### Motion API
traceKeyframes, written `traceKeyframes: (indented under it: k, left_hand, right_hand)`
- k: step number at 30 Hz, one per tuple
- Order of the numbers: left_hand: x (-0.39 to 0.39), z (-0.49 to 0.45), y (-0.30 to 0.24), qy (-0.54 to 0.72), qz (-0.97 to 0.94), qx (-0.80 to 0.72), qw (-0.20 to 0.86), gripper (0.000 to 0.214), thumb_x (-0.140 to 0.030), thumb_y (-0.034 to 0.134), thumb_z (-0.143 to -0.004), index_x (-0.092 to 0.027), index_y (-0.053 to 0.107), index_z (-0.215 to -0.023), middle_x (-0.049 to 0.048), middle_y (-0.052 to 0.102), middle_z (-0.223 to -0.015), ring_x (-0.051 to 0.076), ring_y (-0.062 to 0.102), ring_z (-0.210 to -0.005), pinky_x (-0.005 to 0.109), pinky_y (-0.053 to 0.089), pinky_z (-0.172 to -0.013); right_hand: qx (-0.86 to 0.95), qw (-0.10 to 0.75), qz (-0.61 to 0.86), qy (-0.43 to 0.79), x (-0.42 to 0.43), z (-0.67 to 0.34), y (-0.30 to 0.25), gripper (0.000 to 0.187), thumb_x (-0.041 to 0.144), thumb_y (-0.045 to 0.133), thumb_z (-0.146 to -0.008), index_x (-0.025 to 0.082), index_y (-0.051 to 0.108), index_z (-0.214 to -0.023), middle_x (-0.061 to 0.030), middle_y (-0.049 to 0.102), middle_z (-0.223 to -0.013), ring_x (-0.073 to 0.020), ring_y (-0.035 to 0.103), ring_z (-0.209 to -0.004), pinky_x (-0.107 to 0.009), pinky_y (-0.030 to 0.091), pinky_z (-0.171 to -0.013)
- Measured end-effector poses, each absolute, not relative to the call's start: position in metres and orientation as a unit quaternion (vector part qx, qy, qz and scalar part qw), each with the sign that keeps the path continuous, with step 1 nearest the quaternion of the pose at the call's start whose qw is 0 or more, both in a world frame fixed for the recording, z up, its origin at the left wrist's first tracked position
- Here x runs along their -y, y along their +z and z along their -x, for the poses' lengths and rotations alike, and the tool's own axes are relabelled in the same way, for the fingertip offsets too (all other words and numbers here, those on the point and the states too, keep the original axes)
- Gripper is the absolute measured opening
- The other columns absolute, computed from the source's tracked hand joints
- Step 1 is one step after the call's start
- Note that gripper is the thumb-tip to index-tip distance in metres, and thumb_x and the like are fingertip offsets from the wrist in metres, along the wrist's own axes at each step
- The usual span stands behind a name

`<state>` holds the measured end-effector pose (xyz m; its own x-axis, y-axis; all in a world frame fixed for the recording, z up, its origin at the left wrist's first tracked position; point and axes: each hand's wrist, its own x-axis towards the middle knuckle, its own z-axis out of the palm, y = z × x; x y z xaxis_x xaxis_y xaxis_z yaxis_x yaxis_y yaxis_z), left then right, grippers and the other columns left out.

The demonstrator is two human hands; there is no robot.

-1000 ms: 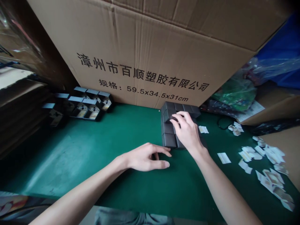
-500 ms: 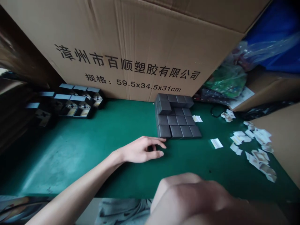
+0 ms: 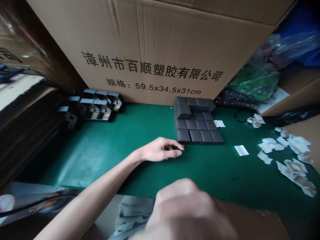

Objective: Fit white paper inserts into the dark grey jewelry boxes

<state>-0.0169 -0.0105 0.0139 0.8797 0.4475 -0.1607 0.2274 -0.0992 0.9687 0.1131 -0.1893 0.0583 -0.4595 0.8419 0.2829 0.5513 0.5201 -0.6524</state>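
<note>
My left hand (image 3: pixel 162 149) rests on the green table (image 3: pixel 140 123), its fingers loosely stretched out and holding nothing. Its fingertips lie close to the front left corner of a block of dark grey small boxes (image 3: pixel 197 125), set tightly in rows. One more layer of boxes sits along the back and left of that block. Near the camera, low in the picture, my right hand (image 3: pixel 185 206) is large and blurred. Its fingers are turned away and hidden, so whatever it may hold does not show.
A big printed cardboard carton (image 3: pixel 155 43) stands behind. Open black box parts (image 3: pixel 100 105) lie back left, beside stacked cardboard (image 3: pixel 32 123). Folded white paper pieces (image 3: pixel 295 166) are scattered right, with one white label (image 3: pixel 241 150) apart. Plastic bags (image 3: pixel 262 80) lie back right.
The view has shifted, so the table and boxes appear further right. My left hand stays beside the grey boxes; my right hand has moved slightly left in the picture and is more blurred.
</note>
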Motion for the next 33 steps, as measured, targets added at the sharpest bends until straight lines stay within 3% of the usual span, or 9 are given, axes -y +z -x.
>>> traceKeyframes:
  k: [2,4,6,12,16,25,29,31,33]
  left_hand:
    - [0.010,0.016,0.010,0.107,-0.704,-0.249,0.656,0.041,-0.045,0.063,-0.099,-0.011,0.073,-0.120,0.0136,0.079,-0.115,0.010,0.067,-0.068,0.023,0.053,-0.061]
    - [0.010,0.014,0.006,0.135,-0.692,-0.261,0.659,0.038,-0.046,0.062,-0.099,-0.011,0.074,-0.108,0.0119,0.080,-0.106,0.007,0.061,-0.060,0.022,0.051,-0.057]
    - [0.008,0.014,0.004,0.159,-0.679,-0.267,0.665,0.036,-0.046,0.063,-0.099,-0.012,0.073,-0.098,0.0091,0.079,-0.095,0.007,0.059,-0.056,0.021,0.049,-0.055]
    - [0.002,0.018,0.008,0.194,-0.641,-0.268,0.692,0.028,-0.040,0.064,-0.098,-0.014,0.071,-0.091,0.0028,0.073,-0.080,0.007,0.059,-0.057,0.019,0.046,-0.051]
    - [-0.003,0.017,0.005,0.201,-0.600,-0.259,0.730,0.024,-0.036,0.065,-0.093,-0.014,0.068,-0.084,0.0032,0.073,-0.074,0.007,0.059,-0.050,0.018,0.039,-0.043]
    - [-0.013,0.018,0.000,0.225,-0.474,-0.244,0.815,0.024,-0.028,0.065,-0.083,-0.015,0.057,-0.065,0.0024,0.065,-0.057,0.006,0.047,-0.036,0.018,0.025,-0.034]
    - [-0.023,0.027,0.005,0.239,-0.419,-0.231,0.845,0.043,-0.038,0.066,-0.093,-0.020,0.042,-0.062,-0.0066,0.046,-0.046,0.002,0.028,-0.032,0.016,0.022,-0.035]
    - [-0.029,0.034,0.007,0.247,-0.390,-0.222,0.859,0.055,-0.043,0.065,-0.098,-0.021,0.032,-0.060,-0.0104,0.030,-0.042,0.003,0.020,-0.032,0.017,0.019,-0.035]
    - [-0.032,0.039,0.007,0.255,-0.360,-0.213,0.872,0.063,-0.050,0.059,-0.102,-0.021,0.026,-0.058,-0.0096,0.025,-0.039,0.004,0.017,-0.031,0.018,0.017,-0.034]
  right_hand:
    - [0.851,0.313,0.364,0.213,0.165,-0.097,0.057,0.029,0.032,0.058,-0.093,0.046,0.075,-0.111,0.0078,0.078,-0.081,-0.0138,0.070,-0.057,-0.030,0.064,-0.063]
    - [0.888,0.329,0.290,0.137,0.137,-0.085,0.050,0.029,0.020,0.049,-0.093,0.028,0.077,-0.097,0.0000,0.080,-0.096,-0.0141,0.074,-0.073,-0.029,0.064,-0.073]
    - [0.879,0.413,0.229,0.061,0.114,-0.077,0.033,0.026,0.011,0.049,-0.087,0.018,0.073,-0.081,-0.0051,0.075,-0.079,-0.0149,0.068,-0.063,-0.028,0.059,-0.060]
    - [0.843,0.435,0.289,0.127,0.081,-0.054,-0.007,0.025,0.004,0.049,-0.086,0.015,0.071,-0.085,-0.0037,0.075,-0.078,-0.0139,0.066,-0.063,-0.026,0.054,-0.062]
    - [0.862,0.361,0.300,0.193,0.070,-0.025,0.007,0.020,0.009,0.051,-0.085,0.018,0.067,-0.078,-0.0046,0.074,-0.080,-0.0162,0.069,-0.072,-0.027,0.055,-0.072]
    - [0.826,0.200,0.406,0.337,0.016,0.034,0.044,0.024,0.020,0.046,-0.092,0.024,0.069,-0.097,-0.0044,0.079,-0.109,-0.0247,0.075,-0.104,-0.035,0.058,-0.087]
    - [0.821,0.166,0.467,0.283,0.003,0.050,0.047,0.034,0.024,0.042,-0.095,0.021,0.063,-0.122,-0.0131,0.064,-0.144,-0.0321,0.075,-0.107,-0.047,0.063,-0.084]
    - [0.816,0.156,0.493,0.257,0.000,0.056,0.047,0.040,0.020,0.042,-0.095,0.016,0.058,-0.131,-0.0164,0.048,-0.160,-0.0328,0.073,-0.114,-0.048,0.063,-0.089]
    - [0.813,0.145,0.506,0.247,-0.004,0.062,0.045,0.049,0.017,0.043,-0.093,0.012,0.052,-0.141,-0.0168,0.032,-0.171,-0.0335,0.069,-0.122,-0.046,0.062,-0.094]
